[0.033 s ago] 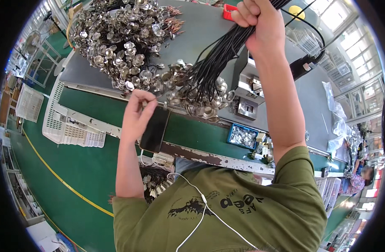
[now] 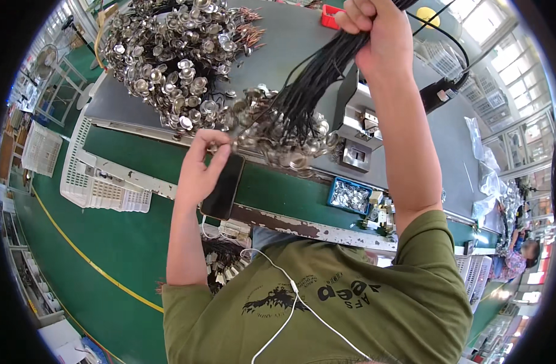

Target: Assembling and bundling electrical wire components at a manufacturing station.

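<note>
Between the left hand's [image 2: 199, 173] pinched fingers sits one metal disc [image 2: 214, 147] from the hanging cluster; the right hand [image 2: 375, 30] clamps the black wire bundle [image 2: 314, 79] high. A large disc-wire heap [image 2: 175, 54] seemingly awaits sorting on the table [image 2: 290, 36].

Upper left of our frame: heap of discs [image 2: 169, 54] on the bench [image 2: 290, 36]. Centre: cable bundle [image 2: 308, 85] hanging from our right hand [image 2: 375, 30], phone [image 2: 223, 185] below, left hand [image 2: 199, 170] beside it. Parts tray [image 2: 349, 195] lies right of the phone.
</note>
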